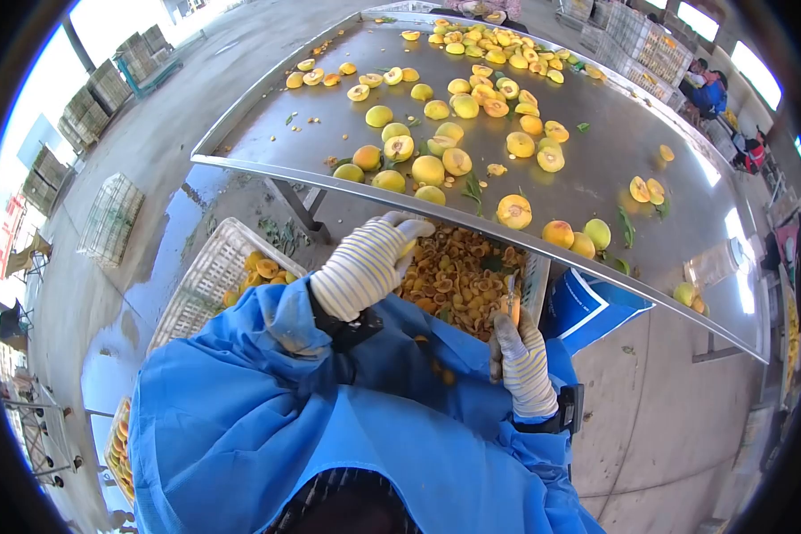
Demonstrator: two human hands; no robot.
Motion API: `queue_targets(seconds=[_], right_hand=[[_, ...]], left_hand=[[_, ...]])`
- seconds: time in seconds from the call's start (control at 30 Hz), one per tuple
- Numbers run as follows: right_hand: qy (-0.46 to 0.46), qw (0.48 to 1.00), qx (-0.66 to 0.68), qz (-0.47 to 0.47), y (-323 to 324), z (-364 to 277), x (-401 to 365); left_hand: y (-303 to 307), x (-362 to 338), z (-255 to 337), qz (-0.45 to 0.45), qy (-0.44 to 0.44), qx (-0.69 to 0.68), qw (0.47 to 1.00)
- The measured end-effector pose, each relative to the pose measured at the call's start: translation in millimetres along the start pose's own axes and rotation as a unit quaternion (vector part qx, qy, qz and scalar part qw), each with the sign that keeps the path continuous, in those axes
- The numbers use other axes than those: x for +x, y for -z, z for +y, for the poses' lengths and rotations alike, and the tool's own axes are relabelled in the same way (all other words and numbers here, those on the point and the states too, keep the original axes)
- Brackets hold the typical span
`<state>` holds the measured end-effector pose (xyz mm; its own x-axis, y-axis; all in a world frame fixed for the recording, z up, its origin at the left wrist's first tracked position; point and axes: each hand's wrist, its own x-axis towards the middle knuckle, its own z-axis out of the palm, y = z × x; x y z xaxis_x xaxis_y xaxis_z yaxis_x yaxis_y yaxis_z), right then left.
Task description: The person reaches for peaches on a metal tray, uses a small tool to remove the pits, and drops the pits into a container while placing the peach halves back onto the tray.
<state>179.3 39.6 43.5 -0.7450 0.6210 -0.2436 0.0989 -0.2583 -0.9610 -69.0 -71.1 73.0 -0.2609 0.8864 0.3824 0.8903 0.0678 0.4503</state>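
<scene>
Left hand [365, 267] curls around a nearly hidden fruit [408, 248]; right hand [521, 358] grips a knife [512, 303], blade half-seen.

The left hand [365, 265], striped-gloved, sits at the centre of the frame, fingers curled shut, back of the hand up. The right hand [522, 360], gloved alike, is lower and right of centre, fist closed. Both forearms wear blue sleeves [267, 392].

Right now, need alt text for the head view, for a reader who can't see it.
A person in a blue gown works at the edge of a steel table strewn with whole and halved yellow fruit. The gloved right hand grips what looks like a small knife; the gloved left hand is raised over a crate of pits.
</scene>
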Motion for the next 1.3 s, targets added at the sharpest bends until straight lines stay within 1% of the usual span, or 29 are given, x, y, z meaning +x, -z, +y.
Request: queue_targets(seconds=[0.03, 0.07, 0.1, 0.13, 0.17, 0.23, 0.33, 0.4, 0.5, 0.53, 0.57, 0.63, 0.73, 0.83, 0.87, 0.9, 0.93, 0.97, 1.03, 1.07, 1.1, 1.17, 1.2, 1.3], right_hand=[[-0.001, 1.0, -0.008, -0.004, -0.1, -0.5, -1.6], [-0.003, 1.0, -0.01, -0.009, 1.0, 1.9, -2.5], [-0.006, 1.0, -0.012, -0.013, 0.6, 0.9, -3.5], [-0.008, 1.0, -0.013, -0.016, -1.2, -2.1, -5.8], [-0.011, 1.0, -0.014, -0.019, -2.3, -3.7, -5.9], [-0.004, 0.999, -0.012, -0.034, -2.5, -3.3, -1.2], [-0.011, 0.999, -0.013, -0.046, -5.8, -4.6, 3.9], [-0.02, 0.999, -0.019, -0.046, -8.1, -5.0, 6.8], [-0.019, 0.999, -0.026, -0.036, -8.7, -3.0, 8.0], [-0.016, 0.999, -0.027, -0.038, -7.8, -3.0, 7.5], [-0.015, 0.999, -0.031, -0.037, -7.4, -3.8, 6.8], [-0.013, 0.999, -0.041, -0.033, -7.8, -5.5, 4.6], [-0.014, 0.998, -0.037, -0.04, -7.6, -7.1, 1.0], [-0.01, 0.999, -0.029, -0.04, -7.4, -7.2, -1.4], [-0.006, 0.999, -0.026, -0.038, -7.6, -7.1, -1.7], [-0.005, 0.999, -0.023, -0.037, -7.7, -6.4, -2.2], [-0.006, 0.999, -0.021, -0.038, -8.4, -5.1, -3.0], [0.003, 0.999, -0.023, -0.039, -9.5, -3.9, -2.6], [0.015, 0.999, -0.023, -0.036, -11.3, -1.2, -0.8], [0.02, 0.998, -0.042, -0.035, -11.5, -0.4, 0.3], [0.059, 0.994, -0.09, -0.024, -12.8, 3.8, 1.8], [0.138, 0.972, -0.189, 0.001, -14.6, 12.9, 5.1], [0.161, 0.958, -0.237, 0.015, -19.6, 2.9, 0.1], [0.193, 0.933, -0.3, 0.051, -20.4, 16.6, 1.3]], left_hand=[[20.9, -10.0, -7.2, -0.056, 0.079, 0.065, 0.993], [38.7, -22.5, -22.7, -0.103, 0.125, 0.096, 0.982], [52.6, -34.7, -44.9, -0.16, 0.178, 0.155, 0.959], [67.9, -45.1, -55.5, -0.2, 0.216, 0.171, 0.94], [83.2, -42.2, -52.1, -0.256, 0.302, 0.175, 0.901], [96.9, -49.1, -57.7, -0.144, 0.233, 0.153, 0.949], [71.7, -10.1, -89.1, -0.058, 0.144, 0.231, 0.96], [47.2, 29.0, -96.6, -0.027, 0.096, 0.194, 0.976], [-2.4, 98.1, -103.4, -0.02, 0.049, 0.11, 0.993], [-16.2, 118.4, -99.8, -0.046, 0.067, 0.076, 0.994], [-35.8, 138.6, -110.9, -0.101, 0.098, 0.12, 0.983], [-55.4, 155.8, -106.3, -0.134, 0.15, 0.137, 0.97], [-60.9, 167.4, -105.5, -0.15, 0.154, 0.166, 0.962], [-58.9, 152.4, -114.2, -0.037, 0.2, 0.021, 0.979], [-70.7, 143.8, -131.3, 0.075, 0.162, -0.084, 0.98], [-59.8, 132.8, -112.4, 0.055, 0.193, -0.266, 0.943], [-37.5, 114.4, -76.9, 0.034, 0.223, -0.439, 0.87], [-22.1, 97.5, -50.1, 0.012, 0.245, -0.595, 0.765], [-19.6, 71.0, -27.9, -0.081, 0.279, -0.638, 0.714], [-25.5, 59.8, -18.2, -0.104, 0.311, -0.664, 0.672], [-30.8, 46.5, -10.8, -0.118, 0.3, -0.66, 0.679], [-31.4, 29.3, 14.0, -0.15, 0.334, -0.652, 0.664], [-41.1, 23.7, 17.5, -0.155, 0.337, -0.671, 0.642], [-50.1, 14.6, 32.2, -0.157, 0.324, -0.656, 0.664]])
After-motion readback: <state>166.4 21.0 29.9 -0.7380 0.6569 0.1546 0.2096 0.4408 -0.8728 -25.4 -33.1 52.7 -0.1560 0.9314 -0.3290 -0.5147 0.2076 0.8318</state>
